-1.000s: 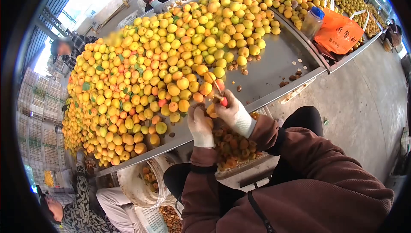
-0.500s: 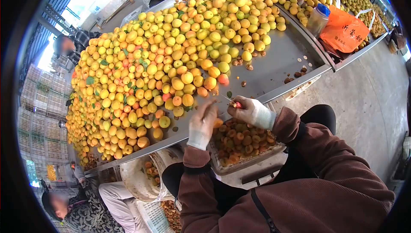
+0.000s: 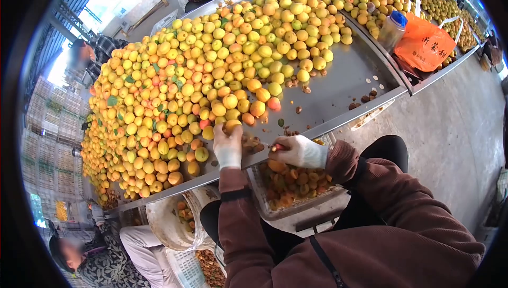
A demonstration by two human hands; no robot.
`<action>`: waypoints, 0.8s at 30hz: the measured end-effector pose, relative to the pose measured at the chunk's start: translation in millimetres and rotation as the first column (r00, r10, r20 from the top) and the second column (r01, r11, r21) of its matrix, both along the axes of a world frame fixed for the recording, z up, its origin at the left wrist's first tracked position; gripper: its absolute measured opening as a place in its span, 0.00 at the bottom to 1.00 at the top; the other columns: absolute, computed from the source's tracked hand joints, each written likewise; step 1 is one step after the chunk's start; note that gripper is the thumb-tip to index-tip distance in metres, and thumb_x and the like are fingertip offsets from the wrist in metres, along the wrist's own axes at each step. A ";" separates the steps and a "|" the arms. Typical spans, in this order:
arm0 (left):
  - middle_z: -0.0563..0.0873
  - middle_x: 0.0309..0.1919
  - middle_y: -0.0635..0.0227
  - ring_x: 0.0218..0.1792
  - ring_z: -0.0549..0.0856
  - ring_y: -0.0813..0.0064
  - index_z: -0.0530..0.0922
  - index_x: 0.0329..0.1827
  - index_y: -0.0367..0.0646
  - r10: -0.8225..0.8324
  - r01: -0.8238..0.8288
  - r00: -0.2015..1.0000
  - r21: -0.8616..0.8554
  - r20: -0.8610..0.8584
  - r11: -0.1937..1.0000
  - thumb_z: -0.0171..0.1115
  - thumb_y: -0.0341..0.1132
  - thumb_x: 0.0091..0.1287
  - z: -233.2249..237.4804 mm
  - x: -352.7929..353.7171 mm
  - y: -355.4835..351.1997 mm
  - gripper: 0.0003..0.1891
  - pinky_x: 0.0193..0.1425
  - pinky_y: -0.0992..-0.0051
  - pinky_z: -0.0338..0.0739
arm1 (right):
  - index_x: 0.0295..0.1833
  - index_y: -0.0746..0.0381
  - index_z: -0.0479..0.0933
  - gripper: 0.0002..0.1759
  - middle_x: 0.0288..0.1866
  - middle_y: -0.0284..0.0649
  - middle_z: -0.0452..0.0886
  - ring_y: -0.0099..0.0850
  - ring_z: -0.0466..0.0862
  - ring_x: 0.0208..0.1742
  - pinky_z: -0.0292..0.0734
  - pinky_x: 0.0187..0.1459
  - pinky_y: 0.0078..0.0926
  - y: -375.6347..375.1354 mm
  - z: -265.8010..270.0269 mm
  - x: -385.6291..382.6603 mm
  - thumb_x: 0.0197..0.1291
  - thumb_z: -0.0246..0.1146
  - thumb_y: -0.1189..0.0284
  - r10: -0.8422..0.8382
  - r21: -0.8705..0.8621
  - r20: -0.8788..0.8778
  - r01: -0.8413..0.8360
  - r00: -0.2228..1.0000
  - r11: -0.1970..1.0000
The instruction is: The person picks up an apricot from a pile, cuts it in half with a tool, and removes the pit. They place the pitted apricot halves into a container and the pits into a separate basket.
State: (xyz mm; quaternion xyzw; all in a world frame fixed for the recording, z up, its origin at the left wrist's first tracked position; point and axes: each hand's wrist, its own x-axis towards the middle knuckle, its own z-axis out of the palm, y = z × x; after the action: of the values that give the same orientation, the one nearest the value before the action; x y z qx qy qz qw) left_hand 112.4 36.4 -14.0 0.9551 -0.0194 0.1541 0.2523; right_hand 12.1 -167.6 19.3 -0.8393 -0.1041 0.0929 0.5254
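My left hand, in a white-cuffed glove, reaches to the near edge of the apricot pile, its fingers closed round a yellow apricot. My right hand, also with a white cuff, is closed on a small red-handled knife above the table's front rim; its blade is hard to make out. Below both hands stands a plastic crate with halved orange apricots. Brown scraps lie on the metal table beside my left hand.
An orange bag and a blue-lidded jar stand at the right. A pale bucket and a white basket with brown pits sit lower left. A person sits at the left; others work around the table.
My left hand has moved left and forward from near my right hand to the pile and taken hold of an apricot. My right hand has shifted slightly down and left with the knife.
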 end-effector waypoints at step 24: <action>0.79 0.58 0.62 0.57 0.78 0.69 0.69 0.68 0.36 -0.685 -0.012 0.724 -0.991 0.081 -0.130 0.55 0.48 0.75 57.1 -72.1 -25.6 0.27 0.62 0.68 0.72 | 0.49 0.61 0.72 0.23 0.32 0.25 0.71 0.14 0.70 0.31 0.67 0.31 0.16 29.5 11.4 4.7 0.71 0.56 0.49 -0.024 0.764 -0.203 0.174 0.979 0.621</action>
State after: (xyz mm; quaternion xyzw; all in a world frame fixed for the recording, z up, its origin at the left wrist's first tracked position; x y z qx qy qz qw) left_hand 40.3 10.9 43.1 0.4399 -0.1046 -0.2001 0.8692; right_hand 16.8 -138.1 30.7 -0.5228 -0.0414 0.0823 0.8475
